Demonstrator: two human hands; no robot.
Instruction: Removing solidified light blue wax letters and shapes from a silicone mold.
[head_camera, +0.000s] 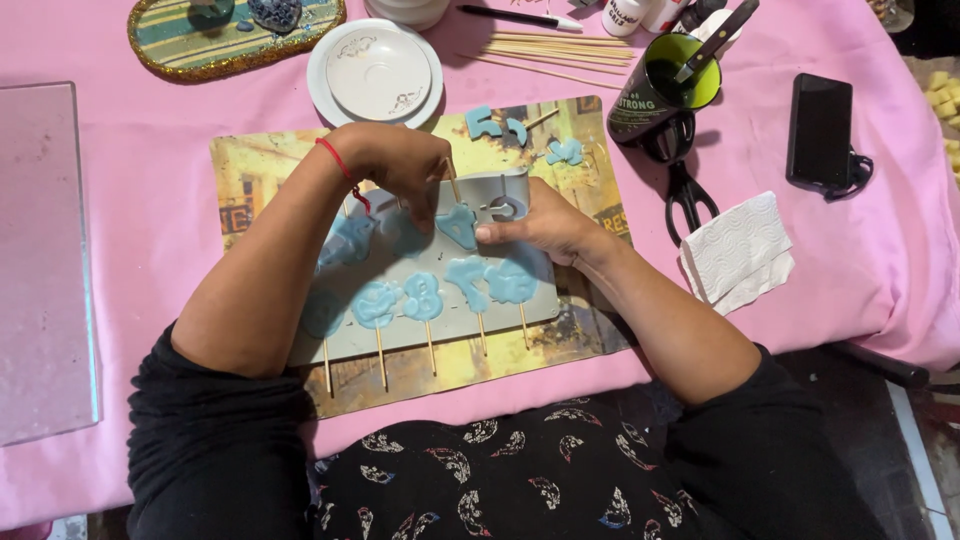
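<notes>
My left forearm covers the left part of the flexible grey silicone mould (500, 305), so the pale blue cast shapes (470, 280) there show only as faint patches, and I cannot tell how many lie under it. My left hand (400, 165) is curled over the mould's far edge with fingers pinched, but what they grip is hidden behind my knuckles; it may be one of the thin wooden skewers (430, 348) set in the shapes. My right hand (545, 222) is closed on the mould's upper right corner, thumb on top, bending that corner up. The mould lies on a yellowish printed placemat (590, 140) in the middle of the pink tablecloth (150, 160), just in front of me. Three loose blue pieces (565, 152) rest on the mat beyond my hands. Further off stand a white saucer (375, 72), a bundle of spare skewers (560, 48) and a dark mug with a green inside (665, 85). To the right lie black scissors (685, 190), a folded paper napkin (738, 250) and a black phone (820, 125). A clear glass sheet (45, 260) is cut off at the left edge.
</notes>
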